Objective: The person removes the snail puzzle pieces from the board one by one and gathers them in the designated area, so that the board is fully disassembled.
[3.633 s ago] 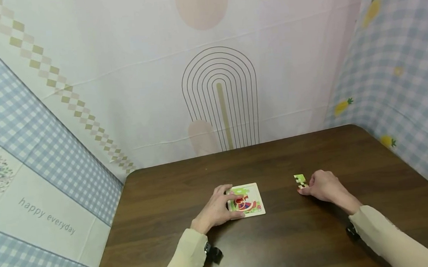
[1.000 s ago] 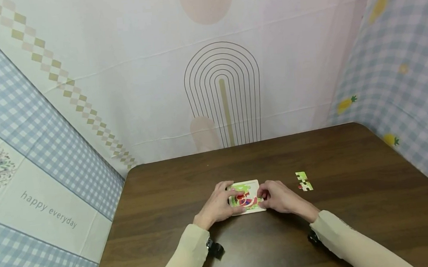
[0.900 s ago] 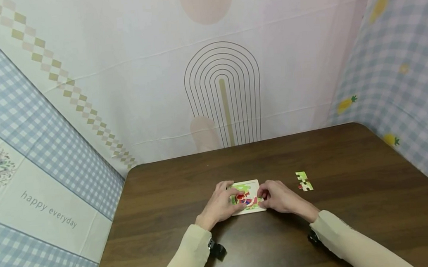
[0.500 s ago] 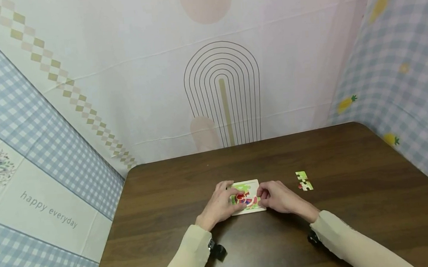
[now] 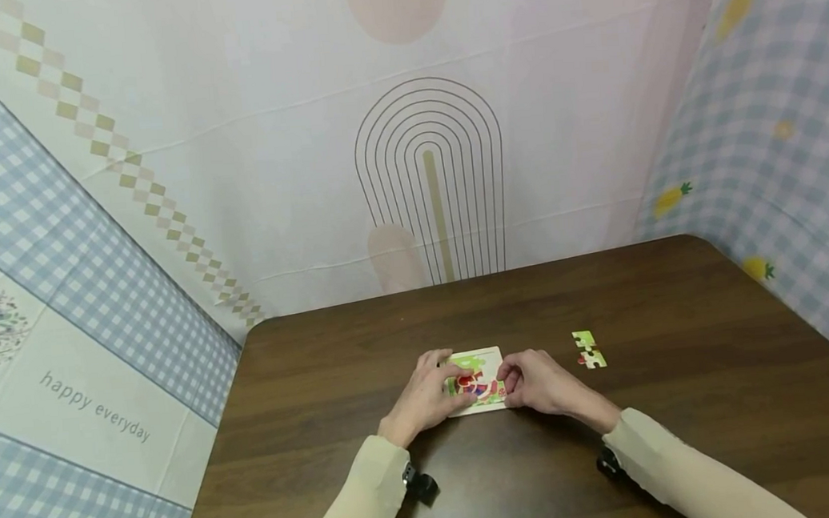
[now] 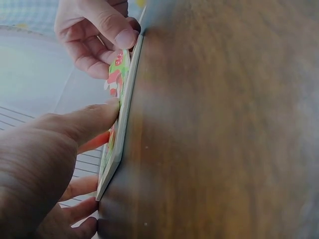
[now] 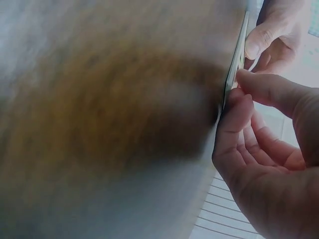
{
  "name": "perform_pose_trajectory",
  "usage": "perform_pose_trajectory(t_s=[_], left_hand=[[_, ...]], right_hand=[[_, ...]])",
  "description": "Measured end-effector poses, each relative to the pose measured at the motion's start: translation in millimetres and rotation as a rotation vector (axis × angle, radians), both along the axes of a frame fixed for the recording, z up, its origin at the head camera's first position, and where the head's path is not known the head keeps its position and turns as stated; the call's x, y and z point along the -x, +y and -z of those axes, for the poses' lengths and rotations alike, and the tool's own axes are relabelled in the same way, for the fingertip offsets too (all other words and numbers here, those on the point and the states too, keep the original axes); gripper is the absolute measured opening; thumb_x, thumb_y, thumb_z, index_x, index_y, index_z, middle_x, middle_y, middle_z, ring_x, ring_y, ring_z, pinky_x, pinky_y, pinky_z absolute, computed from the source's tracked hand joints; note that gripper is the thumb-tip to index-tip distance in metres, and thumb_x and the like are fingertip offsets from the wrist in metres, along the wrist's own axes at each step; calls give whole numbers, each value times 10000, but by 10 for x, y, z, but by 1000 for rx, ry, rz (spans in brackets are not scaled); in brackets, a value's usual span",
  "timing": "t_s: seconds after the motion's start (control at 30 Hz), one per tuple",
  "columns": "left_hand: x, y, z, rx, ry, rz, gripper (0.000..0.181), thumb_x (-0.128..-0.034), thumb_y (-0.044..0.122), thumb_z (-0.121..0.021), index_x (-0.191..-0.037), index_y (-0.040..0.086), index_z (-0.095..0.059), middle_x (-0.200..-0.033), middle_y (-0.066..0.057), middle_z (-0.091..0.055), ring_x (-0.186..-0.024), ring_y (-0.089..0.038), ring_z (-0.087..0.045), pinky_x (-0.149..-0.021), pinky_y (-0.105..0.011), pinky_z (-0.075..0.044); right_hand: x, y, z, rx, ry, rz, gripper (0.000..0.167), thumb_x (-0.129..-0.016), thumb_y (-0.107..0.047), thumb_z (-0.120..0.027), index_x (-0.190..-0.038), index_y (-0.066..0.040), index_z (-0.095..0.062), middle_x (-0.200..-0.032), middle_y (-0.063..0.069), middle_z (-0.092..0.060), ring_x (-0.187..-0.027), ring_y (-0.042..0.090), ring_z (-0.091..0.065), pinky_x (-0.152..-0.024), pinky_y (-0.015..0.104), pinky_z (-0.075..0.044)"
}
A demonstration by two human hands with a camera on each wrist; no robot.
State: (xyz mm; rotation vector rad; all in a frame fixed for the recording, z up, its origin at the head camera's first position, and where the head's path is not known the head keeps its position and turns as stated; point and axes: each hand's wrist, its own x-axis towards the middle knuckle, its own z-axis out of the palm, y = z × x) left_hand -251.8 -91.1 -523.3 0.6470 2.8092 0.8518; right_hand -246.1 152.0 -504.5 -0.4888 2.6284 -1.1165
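Observation:
A small square jigsaw puzzle board [image 5: 492,351] with a pale rim and a green and red picture lies on the table. My left hand [image 5: 424,392] grips its left side, with the thumb on the picture and other fingers at the far edge. At the right edge, my right hand [image 5: 541,382] pinches a green and red puzzle piece [image 6: 119,60], which tilts up from the board in the left wrist view. The right fingertips mostly hide this piece in the head view. A pale bare patch shows in the upper right of the board.
Loose green puzzle pieces [image 5: 591,358] lie together on the brown table [image 5: 684,401], right of the board. Patterned cloth [image 5: 293,179] hangs behind the table and along both sides.
Since the earliest frame, my right hand has moved left from the loose pieces to the board's right edge. Lately the red mark at the lower right shows beside its fingers. My left hand stays put.

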Motion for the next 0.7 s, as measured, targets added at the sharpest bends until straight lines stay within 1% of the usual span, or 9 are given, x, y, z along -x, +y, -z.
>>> perform_pose_trajectory(t_s=[0.2, 0.37, 0.53, 0.7], left_hand=[[4, 5, -5, 8, 9, 3, 455, -961, 410, -845, -1350, 183, -787, -1649, -137, -510, -1566, -370, -410, -1250, -587, -426], [19, 7, 9, 7, 11, 6, 452, -963, 411, -843, -1352, 188, -787, -1649, -134, -512, -1567, -362, -410, -1253, -571, -428], [17, 5, 14, 19, 19, 11, 454, -959, 409, -848, -1352, 189, -787, -1646, -146, -515, -1556, -365, -423, -1242, -575, -436], [16, 5, 10, 24, 8, 6, 454, -965, 406, -842, -1361, 190, -783, -1656, -143, -506, -1566, -366, -411, -1253, -573, -428]], right_hand=[[-7, -14, 7, -46, 75, 5, 225, -768, 8, -863, -949, -70, -754, -762, -62, -711, -719, 31, -620, -718, 212, -510], [-11, -14, 3, -75, 116, 3, 203, -765, 7, -844, -934, -69, -760, -740, -76, -703, -701, 35, -610, -702, 214, -510], [-12, -13, 11, -78, 121, -9, 194, -774, 12, -844, -932, -60, -756, -735, -70, -693, -686, 42, -593, -679, 212, -501], [2, -10, 2, -87, 126, -35, 190, -783, 6, -844, -937, -63, -757, -738, -75, -696, -678, 34, -590, -670, 207, -501]])
